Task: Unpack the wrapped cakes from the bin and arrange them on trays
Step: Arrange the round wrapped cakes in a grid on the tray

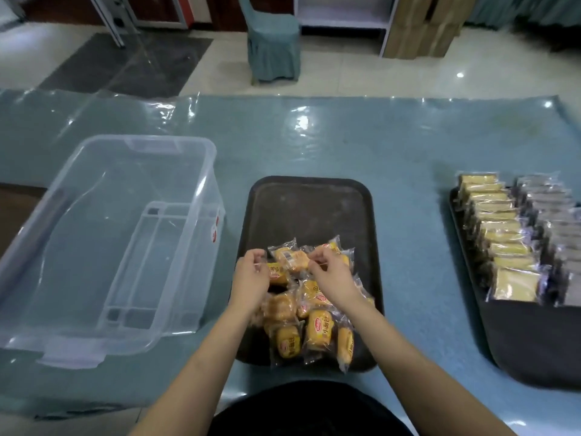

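A dark tray lies in front of me with a loose heap of several wrapped yellow cakes on its near half. My left hand and my right hand hover over the heap's far edge. Each pinches one end of the wrapper of a single wrapped cake held between them. The clear plastic bin stands to the left with no cakes in it. A second dark tray at the right holds neat rows of pale yellow cakes and dark-wrapped cakes.
The table wears a blue-green cloth under a clear plastic sheet. Beyond the far edge stand a covered chair, a white shelf unit and cardboard boxes on a tiled floor.
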A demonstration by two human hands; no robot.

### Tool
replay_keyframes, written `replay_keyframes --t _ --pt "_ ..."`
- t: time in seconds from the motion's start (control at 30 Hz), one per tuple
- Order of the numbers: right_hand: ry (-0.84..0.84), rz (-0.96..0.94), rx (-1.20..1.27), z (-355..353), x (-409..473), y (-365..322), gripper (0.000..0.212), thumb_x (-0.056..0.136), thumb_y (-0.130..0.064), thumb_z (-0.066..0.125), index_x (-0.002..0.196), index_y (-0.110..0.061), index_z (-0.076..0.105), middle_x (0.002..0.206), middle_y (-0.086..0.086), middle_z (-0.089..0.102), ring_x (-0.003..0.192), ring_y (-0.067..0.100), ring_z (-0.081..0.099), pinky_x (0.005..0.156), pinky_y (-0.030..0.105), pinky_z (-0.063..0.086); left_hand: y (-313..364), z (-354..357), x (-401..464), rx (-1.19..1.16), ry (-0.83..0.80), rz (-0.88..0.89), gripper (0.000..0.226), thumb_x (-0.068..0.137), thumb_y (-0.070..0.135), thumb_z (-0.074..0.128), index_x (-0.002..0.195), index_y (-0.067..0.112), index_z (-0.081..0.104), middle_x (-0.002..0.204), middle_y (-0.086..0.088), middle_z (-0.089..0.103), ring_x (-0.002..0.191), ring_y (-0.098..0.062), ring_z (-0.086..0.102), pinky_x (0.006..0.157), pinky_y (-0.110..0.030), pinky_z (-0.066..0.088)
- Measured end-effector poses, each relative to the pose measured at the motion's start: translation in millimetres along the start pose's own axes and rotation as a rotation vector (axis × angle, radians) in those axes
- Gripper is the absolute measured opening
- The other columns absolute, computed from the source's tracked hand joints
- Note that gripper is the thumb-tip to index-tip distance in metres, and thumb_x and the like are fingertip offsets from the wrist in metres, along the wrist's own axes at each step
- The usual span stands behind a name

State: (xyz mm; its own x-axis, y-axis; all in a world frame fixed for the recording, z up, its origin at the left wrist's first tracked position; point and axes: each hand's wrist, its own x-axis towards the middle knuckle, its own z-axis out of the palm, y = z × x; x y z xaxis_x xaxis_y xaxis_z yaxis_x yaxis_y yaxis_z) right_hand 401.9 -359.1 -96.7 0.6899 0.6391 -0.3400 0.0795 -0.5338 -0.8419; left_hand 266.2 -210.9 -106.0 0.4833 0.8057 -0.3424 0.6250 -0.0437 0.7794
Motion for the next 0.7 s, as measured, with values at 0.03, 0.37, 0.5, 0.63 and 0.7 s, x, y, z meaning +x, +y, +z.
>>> replay_keyframes --t 0.03,0.37,0.5,0.63,0.7 --pt "0.007 0.012 -0.024 3 2 -1 0.018 0.105 -0.024 0.060 0.122 -0.023 0.064 0.118 -0.012 0.066 0.109 0.004 0.063 0.084 0.016 0.050 -3 -1 9 0.005 -0.010 -0.009 0.027 0.103 0.021 0.055 0.127 0.033 0.056 0.129 0.003 0.058 0.105 -0.012 0.063 0.076 -0.028 0.060" --pt "0.008 0.085 -0.443 53 40 -10 0.048 0.098 -0.041 0.065 0.142 -0.024 0.054 0.137 0.003 0.056 0.122 0.022 0.059 0.103 0.041 0.053 -37 8 55 0.348 -0.194 -0.011 0.025 0.095 0.024 0.051 0.112 0.019 0.069 0.117 -0.009 0.068 0.121 -0.034 0.054 0.104 -0.052 0.046" --pt "-0.064 0.196 -0.609 62 43 -8 0.065 0.094 -0.052 0.068 0.150 -0.032 0.043 0.149 0.003 0.045 0.123 0.026 0.060 0.094 0.044 0.059 -40 12 55 0.355 -0.243 -0.017 0.020 0.098 0.027 0.062 0.118 0.027 0.062 0.126 -0.004 0.062 0.134 -0.029 0.040 0.114 -0.051 0.037" --pt "-0.046 0.210 -0.605 67 55 -5 0.062 0.097 -0.043 0.069 0.151 -0.025 0.042 0.150 0.006 0.044 0.122 0.026 0.061 0.091 0.035 0.054 -45 21 65 0.368 -0.210 -0.032 0.036 0.096 0.027 0.064 0.132 0.029 0.060 0.136 -0.008 0.055 0.129 -0.030 0.042 0.110 -0.043 0.033" --pt "-0.043 0.217 -0.566 66 64 -4 0.059 0.098 -0.042 0.069 0.148 -0.023 0.044 0.145 0.006 0.048 0.120 0.027 0.061 0.097 0.039 0.055 -48 28 74 0.355 -0.205 -0.054 0.041 0.098 0.027 0.063 0.138 0.029 0.058 0.139 -0.006 0.056 0.131 -0.028 0.042 0.107 -0.039 0.035"
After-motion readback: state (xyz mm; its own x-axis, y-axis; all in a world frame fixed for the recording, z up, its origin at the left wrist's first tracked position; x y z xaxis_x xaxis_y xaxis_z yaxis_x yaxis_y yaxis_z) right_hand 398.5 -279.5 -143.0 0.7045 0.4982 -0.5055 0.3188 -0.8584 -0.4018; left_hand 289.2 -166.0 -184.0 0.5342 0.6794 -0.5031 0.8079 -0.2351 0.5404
